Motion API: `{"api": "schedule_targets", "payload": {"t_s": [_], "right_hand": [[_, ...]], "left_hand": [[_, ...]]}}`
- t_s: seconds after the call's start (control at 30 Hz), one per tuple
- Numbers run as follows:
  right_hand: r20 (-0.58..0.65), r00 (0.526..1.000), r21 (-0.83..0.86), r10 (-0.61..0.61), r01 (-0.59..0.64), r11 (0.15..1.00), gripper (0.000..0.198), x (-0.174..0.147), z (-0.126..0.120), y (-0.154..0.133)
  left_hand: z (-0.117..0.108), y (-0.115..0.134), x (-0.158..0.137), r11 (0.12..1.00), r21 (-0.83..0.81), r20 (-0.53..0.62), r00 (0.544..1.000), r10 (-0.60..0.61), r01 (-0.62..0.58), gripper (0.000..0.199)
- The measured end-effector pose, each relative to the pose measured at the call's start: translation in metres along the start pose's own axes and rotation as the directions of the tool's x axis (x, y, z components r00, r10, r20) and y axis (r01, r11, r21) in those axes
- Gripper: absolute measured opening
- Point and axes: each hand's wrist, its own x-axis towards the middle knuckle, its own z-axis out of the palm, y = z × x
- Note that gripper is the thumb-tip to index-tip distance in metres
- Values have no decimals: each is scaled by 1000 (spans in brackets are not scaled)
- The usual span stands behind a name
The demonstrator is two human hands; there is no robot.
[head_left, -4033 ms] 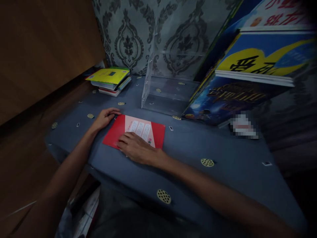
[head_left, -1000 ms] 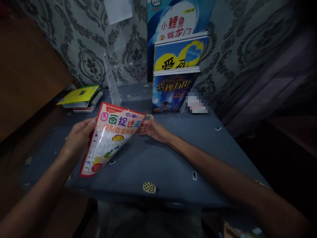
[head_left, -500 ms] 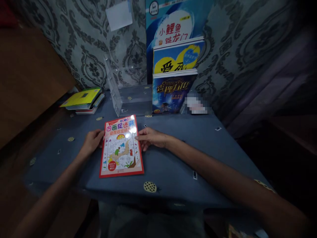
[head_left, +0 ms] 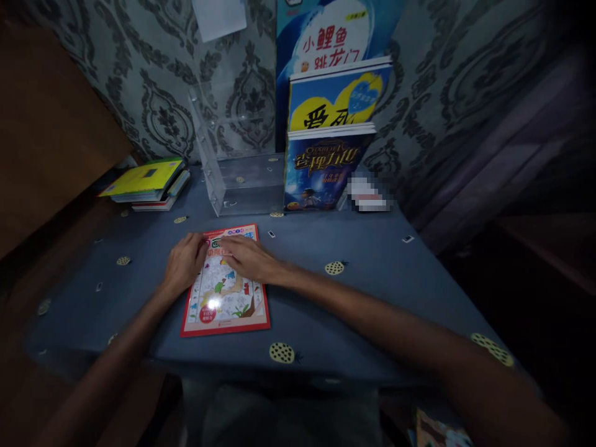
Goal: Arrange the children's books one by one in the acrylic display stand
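Observation:
A red-bordered children's picture book (head_left: 233, 298) lies face up on the cloth-covered table, its cover printed with small coloured animals. My left hand (head_left: 186, 264) is at the book's upper left edge, fingers bent over the border and gripping it. Across the upper part of the cover lies my right hand (head_left: 249, 257), palm down with its fingers stretched out to the left, hiding part of the title. The fingertips of both hands are close together.
Behind the book stands a clear acrylic book rack (head_left: 212, 155). On its right side, a dark blue book (head_left: 321, 174), a blue and yellow book (head_left: 338, 96) and a large blue book (head_left: 335, 37) stand upright in tiers. A stack of books (head_left: 146, 183) lies at left. The table (head_left: 372, 310) has a pineapple-patterned cloth.
My right hand has moved left from the book's right edge onto the cover. My left hand has shifted slightly up over the left edge. The book stays flat on the table.

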Motion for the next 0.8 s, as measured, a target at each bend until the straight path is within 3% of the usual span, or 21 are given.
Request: {"api": "schedule_targets", "payload": {"t_s": [0.17, 0.3, 0.53, 0.7, 0.8], "right_hand": [[72, 997, -111, 16, -8, 994, 44, 14, 15, 20], [98, 990, -119, 100, -88, 989, 49, -5, 2, 46], [66, 979, -56, 192, -188, 981, 52, -31, -23, 69], [47, 984, -64, 174, -171, 983, 50, -30, -20, 71], [14, 989, -75, 145, -143, 987, 48, -31, -16, 73]], "left_hand": [[-1, 6, -3, 991, 133, 50, 999, -21, 14, 37], [-5, 11, -1, 963, 269, 123, 992, -21, -13, 38], [-11, 12, 9, 963, 269, 155, 988, -13, -30, 35], [-9, 13, 12, 936, 282, 164, 972, 167, -209, 37], [-3, 25, 8, 940, 104, 170, 937, 306, -325, 42]]}}
